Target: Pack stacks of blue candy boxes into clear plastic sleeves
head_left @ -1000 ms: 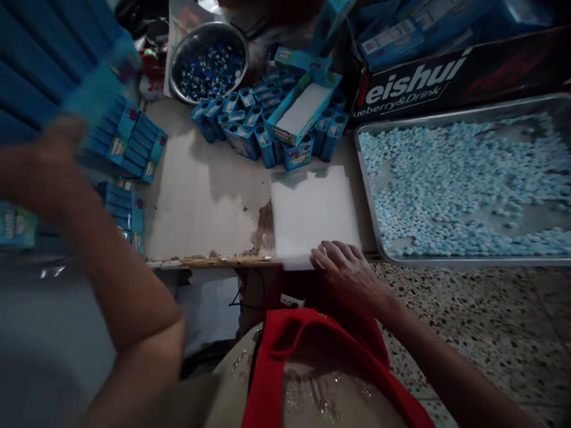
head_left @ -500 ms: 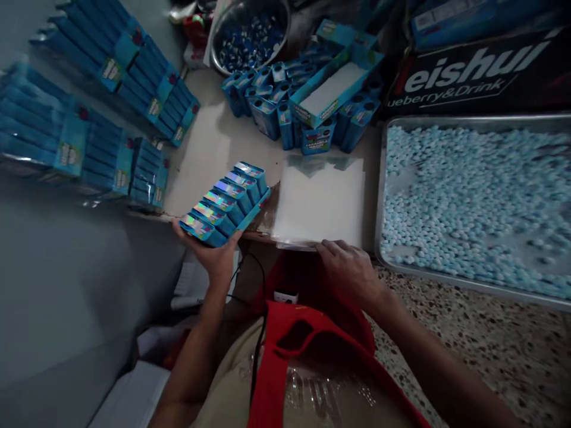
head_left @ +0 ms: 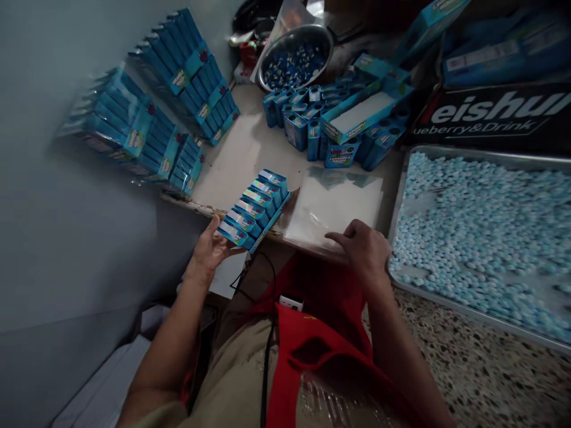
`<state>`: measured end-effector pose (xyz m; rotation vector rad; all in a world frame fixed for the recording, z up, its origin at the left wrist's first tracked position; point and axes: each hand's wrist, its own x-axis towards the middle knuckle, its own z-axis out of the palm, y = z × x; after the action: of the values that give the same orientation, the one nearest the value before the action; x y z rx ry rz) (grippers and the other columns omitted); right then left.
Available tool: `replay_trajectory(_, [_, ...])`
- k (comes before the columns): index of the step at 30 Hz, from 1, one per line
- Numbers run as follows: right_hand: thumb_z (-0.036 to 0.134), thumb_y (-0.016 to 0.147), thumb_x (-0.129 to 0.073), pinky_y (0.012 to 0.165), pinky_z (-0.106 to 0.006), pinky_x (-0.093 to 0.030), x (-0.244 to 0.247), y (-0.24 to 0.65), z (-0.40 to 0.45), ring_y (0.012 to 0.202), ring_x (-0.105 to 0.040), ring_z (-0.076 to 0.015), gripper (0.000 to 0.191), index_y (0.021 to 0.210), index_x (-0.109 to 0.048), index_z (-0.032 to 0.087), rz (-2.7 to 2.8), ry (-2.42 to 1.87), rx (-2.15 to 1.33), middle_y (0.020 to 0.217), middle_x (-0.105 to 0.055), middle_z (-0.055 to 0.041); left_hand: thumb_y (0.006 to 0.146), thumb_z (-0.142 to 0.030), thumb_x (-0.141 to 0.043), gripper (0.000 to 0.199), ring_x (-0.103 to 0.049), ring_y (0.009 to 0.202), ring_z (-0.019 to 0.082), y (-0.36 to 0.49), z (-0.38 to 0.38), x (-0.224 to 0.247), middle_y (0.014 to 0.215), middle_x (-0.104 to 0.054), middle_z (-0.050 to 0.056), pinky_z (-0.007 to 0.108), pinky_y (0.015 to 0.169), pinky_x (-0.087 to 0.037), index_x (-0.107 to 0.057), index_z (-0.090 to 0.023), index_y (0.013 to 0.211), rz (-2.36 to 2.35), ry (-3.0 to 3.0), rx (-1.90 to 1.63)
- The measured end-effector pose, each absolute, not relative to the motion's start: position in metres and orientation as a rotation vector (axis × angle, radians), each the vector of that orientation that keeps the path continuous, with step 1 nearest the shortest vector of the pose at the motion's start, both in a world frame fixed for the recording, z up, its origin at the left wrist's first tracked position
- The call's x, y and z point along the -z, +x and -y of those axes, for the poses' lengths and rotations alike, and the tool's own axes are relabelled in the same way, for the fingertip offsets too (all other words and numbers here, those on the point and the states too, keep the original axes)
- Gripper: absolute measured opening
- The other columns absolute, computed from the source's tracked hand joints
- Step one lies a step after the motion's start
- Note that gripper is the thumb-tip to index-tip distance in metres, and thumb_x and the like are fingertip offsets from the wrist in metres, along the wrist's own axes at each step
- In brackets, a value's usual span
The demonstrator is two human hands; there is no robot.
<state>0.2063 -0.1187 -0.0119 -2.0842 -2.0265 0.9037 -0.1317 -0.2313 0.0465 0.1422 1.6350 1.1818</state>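
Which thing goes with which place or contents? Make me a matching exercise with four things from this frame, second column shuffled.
1. Carton of blue packs
2. Metal bowl
3. Rectangular metal tray
4. Translucent sheets

A. Holds pale blue candies
B. At the right hand's fingertips
C. In the left hand
D. Holds dark blue and white pieces

Pairs: 1-C, 2-D, 3-A, 4-B

A row of small blue boxes with shiny faces sits packed in a shallow blue tray, held aslant beside a flat, whitish pile of clear plastic, its edges slightly uneven.
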Motion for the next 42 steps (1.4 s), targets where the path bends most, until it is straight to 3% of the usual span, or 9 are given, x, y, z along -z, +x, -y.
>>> replay_trajectory(4, [0.069,0.094,-0.062,0.061,-0.029,-0.03,0.024,0.202,0.115,0.066,-0.062,-0.0215,0.05,0.078,-0.068,0.022,1.988,-1.97,-0.933,0.076,-0.074,-0.0085,0.079,-0.048,-0.082,0.047,-0.075,0.073,0.022,-0.127,0.22,-0.054,0.089,-0.079,0.009,0.037,0.072,-0.066,-0.071,-0.016,0.11,-1.691,0.214,-1.14])
replay_trajectory(8, [0.051,0.101,-0.051,0.066,-0.029,-0.039,0.032,0.204,0.112,0.075,-0.066,-0.0213,0.039,0.087,-0.071,0.021,1.773,-1.742,-1.192,0.085,-0.077,-0.0089,0.073,-0.037,-0.086,0.041,-0.07,0.067,0.017,-0.12,0.221,-0.052,0.088,-0.078,0.005,0.029,0.064,-0.063,-0.072,-0.015,0.105,-1.7,0.21,-1.17])
replay_trajectory(12, [0.047,0.093,-0.058,0.069,-0.03,-0.049,0.025,0.21,0.108,0.074,-0.067,-0.0193,0.039,0.104,-0.077,0.016,1.446,-1.479,-1.485,0.085,-0.078,-0.0085,0.074,-0.034,-0.086,0.037,-0.073,0.079,0.018,-0.112,0.233,-0.045,0.093,-0.078,0.005,0.03,0.073,-0.064,-0.073,-0.014,0.104,-1.654,0.171,-1.275])
replay_trajectory(16, [0.051,0.082,-0.075,0.066,-0.03,-0.052,-0.001,0.217,0.103,0.068,-0.067,-0.0174,0.036,0.091,-0.08,0.016,1.225,-1.44,-1.382,0.077,-0.077,-0.0054,0.075,-0.033,-0.086,0.039,-0.075,0.087,0.021,-0.104,0.248,-0.036,0.094,-0.078,0.005,0.035,0.084,-0.065,-0.072,-0.014,0.107,-1.582,0.161,-1.355])
replay_trajectory(25, [0.067,0.075,-0.085,0.056,-0.031,-0.038,-0.07,0.192,0.076,0.052,-0.051,-0.0154,0.057,0.058,-0.051,0.024,1.439,-1.516,-0.415,0.055,-0.061,0.0003,0.083,-0.042,-0.082,0.065,-0.075,0.113,0.03,-0.084,0.301,-0.029,0.127,-0.076,0.008,0.039,0.097,-0.062,-0.062,-0.026,0.143,-1.451,0.194,-1.273])
replay_trajectory(31, [0.053,0.098,-0.062,0.064,-0.03,-0.031,-0.08,0.114,0.036,0.068,-0.059,-0.0175,0.043,0.07,-0.057,0.022,2.11,-1.391,-0.339,0.066,-0.063,-0.0025,0.071,-0.039,-0.091,0.111,-0.062,0.138,0.037,-0.091,0.331,-0.011,0.153,-0.061,0.009,0.047,0.114,-0.053,-0.033,-0.04,0.165,-1.337,0.204,-1.133])
replay_trajectory(37, [0.024,0.103,-0.049,0.063,-0.031,-0.024,-0.06,0.031,-0.001,0.079,-0.065,-0.018,0.024,0.092,-0.07,0.02,2.719,-1.023,-0.299,0.083,-0.076,-0.005,0.051,-0.037,-0.104,0.141,-0.065,0.131,0.042,-0.117,0.335,0.014,0.144,-0.065,0.012,0.054,0.11,-0.051,-0.026,-0.042,0.168,-1.17,0.348,-0.932])
replay_trajectory(39, [0.019,0.103,-0.048,0.063,-0.031,-0.024,-0.048,0.012,-0.007,0.08,-0.068,-0.0183,0.024,0.1,-0.072,0.021,2.894,-0.883,-0.329,0.089,-0.078,-0.0051,0.051,-0.051,-0.103,0.132,-0.066,0.128,0.042,-0.129,0.328,0.013,0.144,-0.065,0.012,0.053,0.104,-0.054,-0.036,-0.043,0.164,-1.127,0.364,-0.912])
replay_trajectory(42, [0.019,0.103,-0.053,0.063,-0.03,-0.027,-0.03,-0.006,-0.013,0.083,-0.071,-0.0195,0.02,0.108,-0.073,0.022,3.069,-0.765,-0.375,0.095,-0.08,-0.007,0.074,-0.073,-0.082,0.072,-0.067,0.123,0.037,-0.151,0.299,-0.002,0.131,-0.071,0.012,0.049,0.103,-0.055,-0.073,-0.036,0.135,-1.302,0.545,-0.897])
